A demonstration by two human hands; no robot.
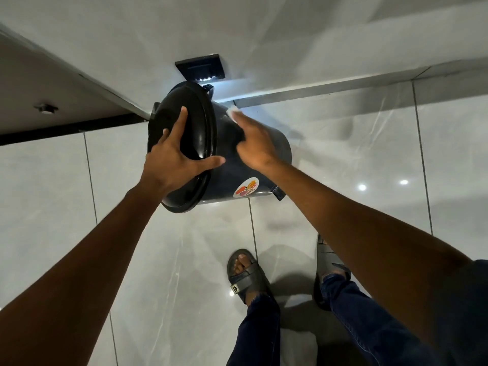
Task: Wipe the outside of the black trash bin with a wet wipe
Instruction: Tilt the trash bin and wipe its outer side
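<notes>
black plastic pedal bin looks light and slick; left hand splays wide over its lid, right hand presses the wet wipe flat against the side.

Bare forearms, dark blue jeans with frayed hems, and 2 dark strapped sandals.

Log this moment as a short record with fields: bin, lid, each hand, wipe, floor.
bin: black trash bin, tipped over with its lidded top toward the person, round sticker on its side
lid: lid on
left hand: left hand spread flat on the lid, steadying the bin
right hand: right hand pressing the wipe on the bin's side wall
wipe: white wet wipe, mostly hidden under the fingers
floor: glossy grey tiled floor
</notes>
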